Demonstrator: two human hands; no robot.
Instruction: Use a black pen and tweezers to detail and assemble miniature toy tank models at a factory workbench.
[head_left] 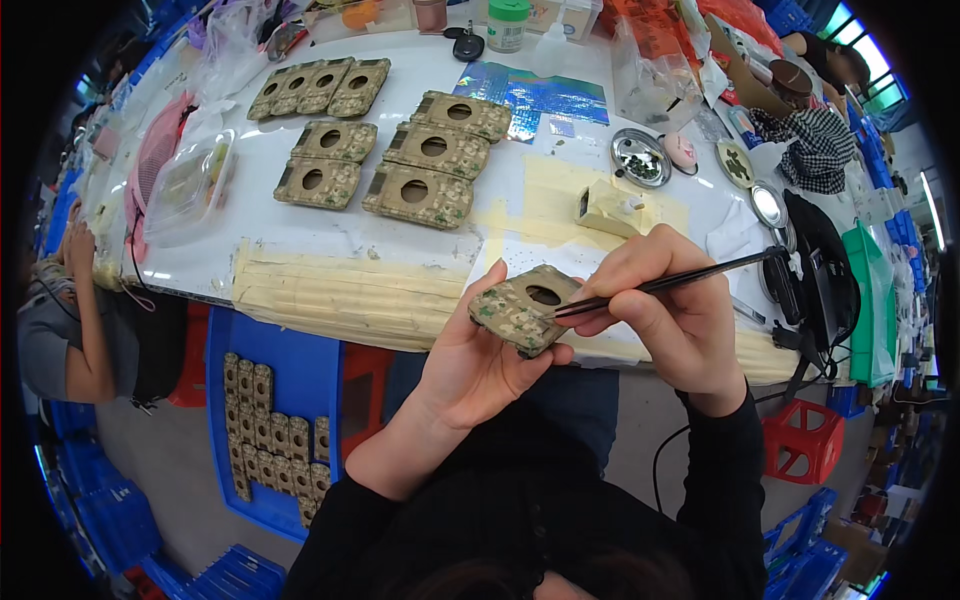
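A camouflage-patterned toy tank hull with a round hole in its top rests in my left hand, its edges gripped between thumb and fingers. My right hand pinches dark tweezers, whose tips reach the hull's top beside the hole. Whether anything sits between the tips is too small to tell. Several more such hulls lie in groups on the table, farther off to the left. Beyond my hands, a small cream block sits on yellow tape.
A round metal dish holds small dark bits. Past it lies a pink egg-shaped item. On the left are a clear plastic box and, below the table, a blue tray with several hulls. Red stools stand below; another person's arm is far left.
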